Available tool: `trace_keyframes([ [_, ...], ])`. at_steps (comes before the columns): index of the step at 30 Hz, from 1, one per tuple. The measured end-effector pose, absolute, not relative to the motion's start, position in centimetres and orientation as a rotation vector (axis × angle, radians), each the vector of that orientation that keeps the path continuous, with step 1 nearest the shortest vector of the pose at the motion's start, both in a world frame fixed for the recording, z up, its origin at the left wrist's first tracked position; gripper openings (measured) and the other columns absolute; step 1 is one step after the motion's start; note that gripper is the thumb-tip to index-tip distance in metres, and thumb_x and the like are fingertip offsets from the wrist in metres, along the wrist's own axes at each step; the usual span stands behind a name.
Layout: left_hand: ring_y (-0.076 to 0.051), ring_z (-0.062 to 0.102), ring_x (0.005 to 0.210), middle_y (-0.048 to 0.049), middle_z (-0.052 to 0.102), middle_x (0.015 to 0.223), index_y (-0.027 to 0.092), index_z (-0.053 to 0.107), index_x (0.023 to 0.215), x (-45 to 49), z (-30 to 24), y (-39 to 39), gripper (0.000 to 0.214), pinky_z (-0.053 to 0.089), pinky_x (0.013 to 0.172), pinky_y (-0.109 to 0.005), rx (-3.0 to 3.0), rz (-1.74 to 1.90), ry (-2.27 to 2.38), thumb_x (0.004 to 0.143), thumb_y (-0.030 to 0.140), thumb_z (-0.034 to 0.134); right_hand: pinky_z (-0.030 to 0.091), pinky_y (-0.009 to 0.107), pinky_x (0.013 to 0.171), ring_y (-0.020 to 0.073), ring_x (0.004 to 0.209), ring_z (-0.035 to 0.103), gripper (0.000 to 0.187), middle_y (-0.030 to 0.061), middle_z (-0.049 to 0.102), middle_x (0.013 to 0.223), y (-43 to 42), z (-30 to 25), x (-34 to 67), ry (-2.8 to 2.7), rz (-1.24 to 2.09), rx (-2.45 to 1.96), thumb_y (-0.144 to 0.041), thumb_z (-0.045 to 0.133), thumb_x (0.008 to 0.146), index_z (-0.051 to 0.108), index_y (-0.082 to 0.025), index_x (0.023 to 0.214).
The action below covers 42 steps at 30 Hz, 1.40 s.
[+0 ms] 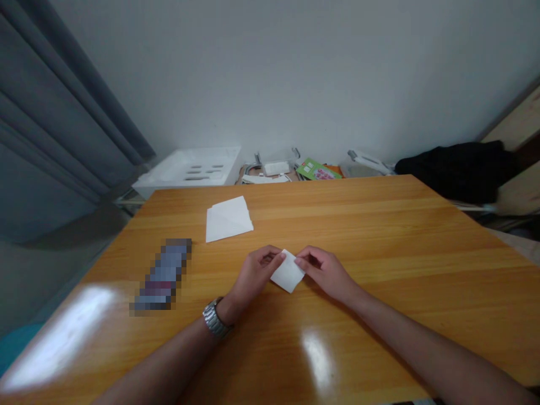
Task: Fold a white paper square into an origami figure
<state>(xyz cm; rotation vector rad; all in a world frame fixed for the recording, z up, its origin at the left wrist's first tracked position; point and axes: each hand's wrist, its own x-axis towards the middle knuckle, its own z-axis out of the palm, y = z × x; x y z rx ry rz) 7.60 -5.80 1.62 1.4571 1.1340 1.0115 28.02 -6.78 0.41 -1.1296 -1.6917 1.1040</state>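
Observation:
A small white piece of paper (pixel 288 274), roughly square and turned corner-up, is held between my two hands just over the wooden table (pixel 379 236). My left hand (pixel 258 271), with a metal watch (pixel 215 318) on its wrist, pinches the paper's upper left edge between thumb and fingers. On the opposite edge, the thumb and fingers of my right hand (pixel 323 270) grip the same paper. Some fingertips are hidden behind it. Farther back and to the left, a larger white sheet (pixel 229 218) with an uneven edge lies flat.
A blurred-out, phone-like dark object (pixel 162 275) lies left of my hands. Behind the table stand a white tray (pixel 169 175), a green booklet (pixel 314 169) and assorted clutter. Black cloth (pixel 455 169) is heaped at the back right, and a grey curtain (pixel 54 112) hangs at left.

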Motion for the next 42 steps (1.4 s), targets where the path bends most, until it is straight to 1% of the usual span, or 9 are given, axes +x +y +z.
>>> trace_keyframes([
  [3,-0.020,0.069,0.078,-0.0077,0.076,0.088,0.015,0.074,0.091,7.5,1.6,-5.7,0.033,0.054,0.070,-0.027,1.427,1.018,1.116,0.084,0.047,0.071,0.047,0.027,0.069,0.0167,0.075,0.062,0.027,0.0024,0.069,0.081,-6.5,0.3,28.3,-1.668,1.095,-1.128,-0.043,0.060,0.096,0.066,-0.019,0.088],
  [6,-0.019,0.068,0.078,-0.0073,0.076,0.087,0.015,0.075,0.088,7.3,1.6,-5.6,0.031,0.053,0.072,-0.027,1.446,1.026,1.131,0.085,0.045,0.071,0.047,0.027,0.069,0.0167,0.075,0.061,0.027,0.0022,0.068,0.081,-6.4,0.3,28.4,-1.645,1.103,-1.126,-0.044,0.060,0.096,0.066,-0.019,0.088],
  [13,-0.017,0.065,0.071,-0.0053,0.074,0.079,0.014,0.073,0.081,7.1,1.5,-5.5,0.029,0.051,0.066,-0.025,1.465,1.031,1.148,0.085,0.043,0.072,0.046,0.026,0.069,0.0158,0.074,0.059,0.026,0.0016,0.066,0.080,-6.4,0.4,28.4,-1.629,1.137,-1.098,-0.042,0.061,0.096,0.066,-0.018,0.087],
  [17,-0.016,0.064,0.068,-0.0045,0.072,0.076,0.014,0.071,0.080,7.1,1.5,-5.5,0.031,0.049,0.063,-0.024,1.436,1.042,1.118,0.083,0.044,0.073,0.045,0.026,0.069,0.0154,0.073,0.059,0.026,0.0014,0.066,0.080,-6.4,0.4,28.4,-1.616,1.180,-1.089,-0.043,0.062,0.095,0.065,-0.018,0.086],
  [24,-0.014,0.062,0.064,-0.0033,0.069,0.072,0.014,0.069,0.079,7.0,1.8,-5.7,0.027,0.047,0.060,-0.021,1.483,1.011,1.109,0.085,0.040,0.072,0.047,0.026,0.070,0.0155,0.075,0.061,0.025,0.0026,0.068,0.082,-6.5,0.0,28.4,-1.631,1.247,-1.060,-0.042,0.062,0.095,0.066,-0.018,0.088],
  [29,-0.013,0.062,0.064,-0.0038,0.071,0.072,0.013,0.070,0.080,7.4,2.0,-6.2,0.029,0.047,0.058,-0.020,1.555,0.889,1.089,0.087,0.040,0.069,0.049,0.027,0.071,0.0169,0.080,0.063,0.024,0.0035,0.069,0.088,-6.9,0.4,28.2,-1.580,1.189,-1.080,-0.042,0.066,0.092,0.066,-0.019,0.098],
  [34,-0.014,0.065,0.068,-0.0046,0.074,0.077,0.013,0.073,0.084,7.6,2.3,-6.6,0.028,0.049,0.060,-0.020,1.588,0.820,1.064,0.089,0.040,0.067,0.049,0.029,0.075,0.0171,0.082,0.063,0.017,0.0033,0.069,0.087,-7.1,1.1,28.1,-1.698,1.059,-1.095,-0.036,0.064,0.094,0.069,-0.020,0.090],
  [39,-0.016,0.070,0.077,-0.0044,0.077,0.085,0.015,0.076,0.091,7.4,1.8,-6.5,0.026,0.052,0.067,-0.021,1.646,0.835,1.106,0.091,0.039,0.066,0.048,0.028,0.074,0.0166,0.080,0.063,0.016,0.0030,0.069,0.086,-6.9,1.4,28.2,-1.681,1.020,-1.106,-0.034,0.063,0.094,0.069,-0.019,0.088],
  [42,-0.016,0.070,0.076,-0.0036,0.077,0.084,0.016,0.076,0.089,7.2,1.7,-6.3,0.027,0.050,0.065,-0.021,1.689,0.804,1.147,0.091,0.041,0.066,0.048,0.028,0.074,0.0169,0.081,0.063,0.017,0.0035,0.069,0.087,-6.7,1.2,28.5,-1.680,0.988,-1.118,-0.034,0.063,0.094,0.069,-0.019,0.088],
])
